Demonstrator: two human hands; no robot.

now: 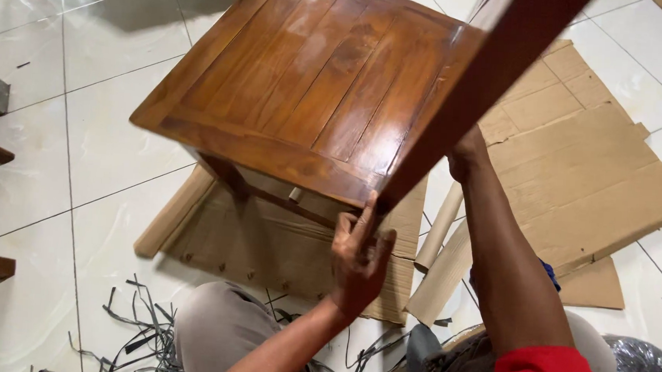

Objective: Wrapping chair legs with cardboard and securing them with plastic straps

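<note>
Wooden board (492, 74), long, reddish-brown, glossy; left hand (359, 258) grips its lower end.

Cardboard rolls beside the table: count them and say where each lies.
2. One narrow cardboard roll leans just right of the table, below the right hand. A wider roll lies beneath it on the cardboard sheet. Others may be hidden.

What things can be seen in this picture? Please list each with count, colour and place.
wooden table: one, glossy brown, centre, tilted over the cardboard
wooden plank: one, dark brown, upper right, against the table corner
cardboard sheets: several, tan, flat on the floor
cardboard roll: one, tan, below the table corner
plastic strap scraps: many, dark, bottom left
floor tiles: white, all around
left hand: one, at the table corner
right hand: one, at the plank, partly hidden
</note>
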